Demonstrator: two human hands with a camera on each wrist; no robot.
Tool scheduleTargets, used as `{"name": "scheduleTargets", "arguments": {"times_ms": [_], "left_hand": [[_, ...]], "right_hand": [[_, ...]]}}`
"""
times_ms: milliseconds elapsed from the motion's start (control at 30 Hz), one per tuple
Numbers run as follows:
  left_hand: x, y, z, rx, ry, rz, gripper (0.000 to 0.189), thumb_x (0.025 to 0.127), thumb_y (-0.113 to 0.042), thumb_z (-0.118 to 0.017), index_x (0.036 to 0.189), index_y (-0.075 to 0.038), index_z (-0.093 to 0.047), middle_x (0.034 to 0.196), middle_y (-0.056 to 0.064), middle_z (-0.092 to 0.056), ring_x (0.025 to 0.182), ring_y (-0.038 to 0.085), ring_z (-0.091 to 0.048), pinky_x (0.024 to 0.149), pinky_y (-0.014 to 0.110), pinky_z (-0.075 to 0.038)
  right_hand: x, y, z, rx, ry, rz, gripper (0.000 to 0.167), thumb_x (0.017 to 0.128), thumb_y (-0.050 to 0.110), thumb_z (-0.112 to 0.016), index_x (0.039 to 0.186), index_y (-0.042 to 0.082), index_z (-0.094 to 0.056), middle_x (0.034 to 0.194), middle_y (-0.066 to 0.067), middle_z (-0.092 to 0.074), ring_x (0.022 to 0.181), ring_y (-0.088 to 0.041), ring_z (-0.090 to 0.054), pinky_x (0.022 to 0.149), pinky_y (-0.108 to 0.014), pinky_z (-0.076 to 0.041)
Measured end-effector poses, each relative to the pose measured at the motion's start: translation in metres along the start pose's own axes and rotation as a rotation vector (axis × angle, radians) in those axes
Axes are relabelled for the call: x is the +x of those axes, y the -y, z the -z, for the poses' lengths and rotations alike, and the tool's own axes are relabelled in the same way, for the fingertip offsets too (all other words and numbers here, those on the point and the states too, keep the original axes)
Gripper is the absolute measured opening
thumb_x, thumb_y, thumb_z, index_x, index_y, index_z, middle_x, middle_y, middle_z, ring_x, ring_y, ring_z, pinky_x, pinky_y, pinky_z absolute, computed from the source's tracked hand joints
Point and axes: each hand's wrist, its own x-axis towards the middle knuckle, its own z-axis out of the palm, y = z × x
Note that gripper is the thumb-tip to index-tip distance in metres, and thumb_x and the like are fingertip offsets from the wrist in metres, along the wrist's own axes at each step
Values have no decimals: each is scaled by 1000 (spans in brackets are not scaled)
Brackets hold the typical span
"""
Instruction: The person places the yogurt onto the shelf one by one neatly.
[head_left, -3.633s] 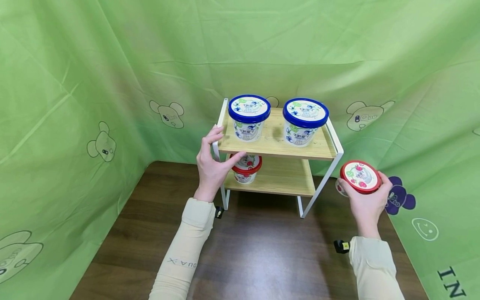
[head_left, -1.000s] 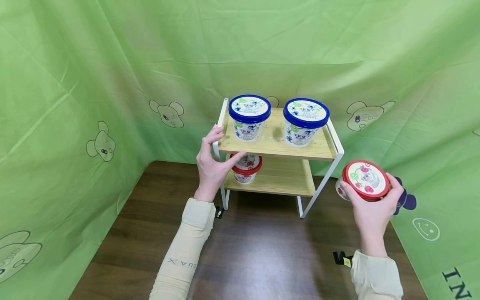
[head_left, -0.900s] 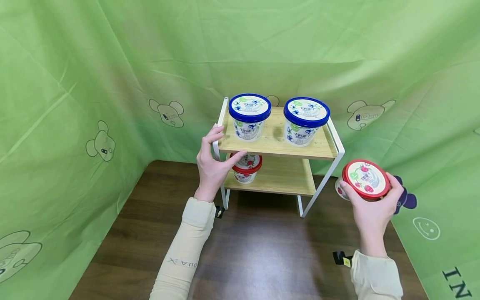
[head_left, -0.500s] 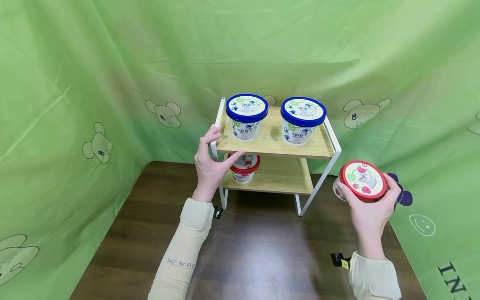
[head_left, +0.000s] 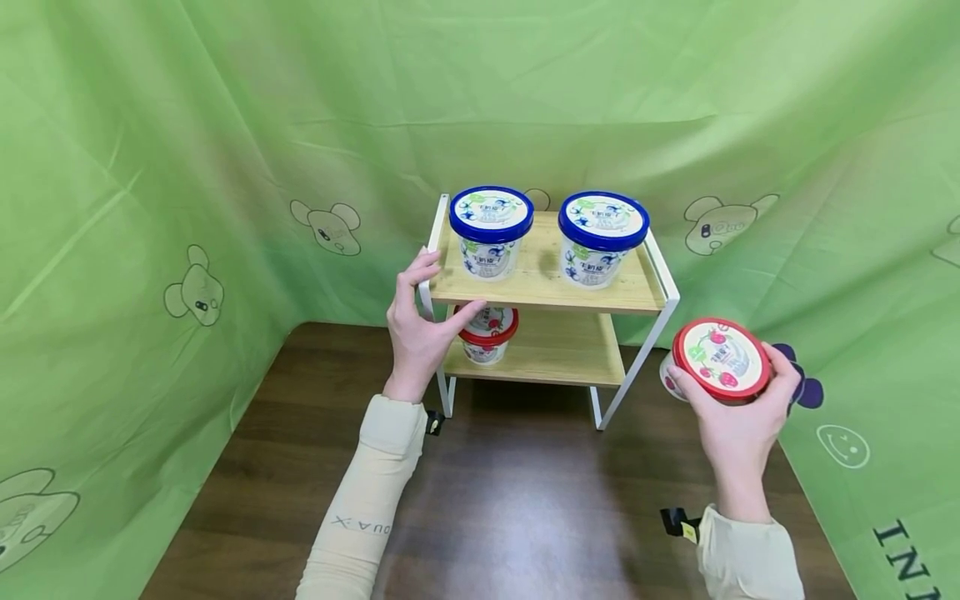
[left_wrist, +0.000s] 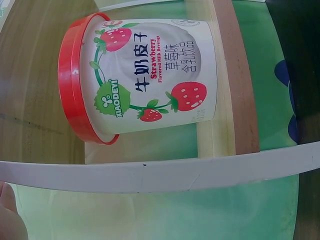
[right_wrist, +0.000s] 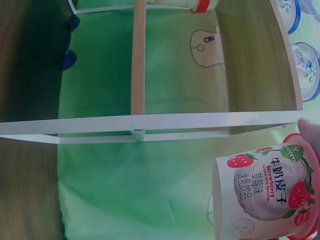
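My left hand (head_left: 417,329) holds the left front corner of a two-tier wooden rack (head_left: 540,290) with white metal legs, fingers along the side and thumb at the top board's front edge. Behind the thumb, a red-lidded strawberry milk tub (head_left: 486,343) stands on the lower board; its strawberry label (left_wrist: 150,75) fills the left wrist view. Off the rack's right side, my right hand (head_left: 741,429) grips another red-lidded strawberry milk tub (head_left: 722,358) around its lid, thumb on the near left. That tub is tilted and held up, its white body facing the right wrist camera.
Two blue-lidded blueberry tubs, one left (head_left: 491,237) and one right (head_left: 603,242), stand on the top board. Green printed cloth (head_left: 337,167) hangs behind and at both sides. The rack stands on a dark wood surface (head_left: 517,500).
Since the earliest frame, the right hand has brought its tub a little closer to the head camera, then shifted slightly left. The left hand stays at the rack corner; the whole view drifts slightly.
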Motion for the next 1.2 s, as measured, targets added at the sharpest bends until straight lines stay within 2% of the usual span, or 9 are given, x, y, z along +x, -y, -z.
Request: {"name": "scheduleTargets", "arguments": {"times_ms": [67, 167, 300, 433, 767, 1000, 1200], "left_hand": [[0, 1, 0, 3, 3, 4, 66, 66, 8, -92, 117, 9, -50, 133, 29, -59, 138, 39, -46, 115, 45, -35], [-2, 10, -1, 7, 6, 0, 69, 65, 6, -94, 118, 10, -51, 133, 29, -58, 138, 40, -46, 115, 45, -35], [-7, 26, -2, 9, 6, 7, 73, 63, 2, -97, 121, 5, -52, 136, 24, -59, 140, 33, -45, 115, 45, -36], [-8, 33, -2, 6, 15, 10, 73, 65, -4, -97, 122, 0, -52, 138, 20, -59, 141, 30, -45, 116, 45, -35], [-8, 33, -4, 12, 2, 9, 73, 62, 2, -97, 120, 4, -52, 136, 23, -59, 139, 34, -45, 116, 45, -34], [-8, 34, -3, 6, 18, 1, 71, 69, -10, -97, 124, -4, -53, 140, 11, -60, 141, 26, -44, 116, 45, -35], [-9, 35, -2, 3, 14, -4, 71, 68, -9, -97, 123, -3, -53, 139, 14, -60, 141, 28, -45, 116, 45, -35]], "right_hand": [[-2, 5, 0, 4, 1, 8, 94, 74, 19, -92, 149, 24, -35, 145, 4, -42, 130, -12, -41, 108, -24, -36], [-5, 13, 2, 22, 2, 12, 93, 74, 17, -92, 148, 22, -36, 143, 3, -43, 129, -12, -42, 108, -24, -36], [-6, 18, 3, 49, 5, 15, 91, 74, 13, -92, 147, 20, -37, 142, 3, -44, 127, -12, -43, 107, -23, -38], [-5, 17, 3, 59, 6, 21, 92, 73, 12, -92, 146, 19, -37, 141, 4, -44, 127, -11, -43, 106, -23, -38], [-9, 23, 2, 57, 29, 25, 92, 72, 11, -92, 146, 20, -37, 139, 5, -44, 126, -11, -43, 105, -23, -38], [-13, 32, 3, 69, 24, 50, 92, 72, 9, -92, 146, 19, -38, 138, 5, -44, 126, -12, -43, 105, -23, -38], [-15, 37, 3, 78, 28, 63, 93, 71, 7, -92, 146, 19, -37, 138, 5, -44, 126, -13, -43, 106, -23, -38]]}}
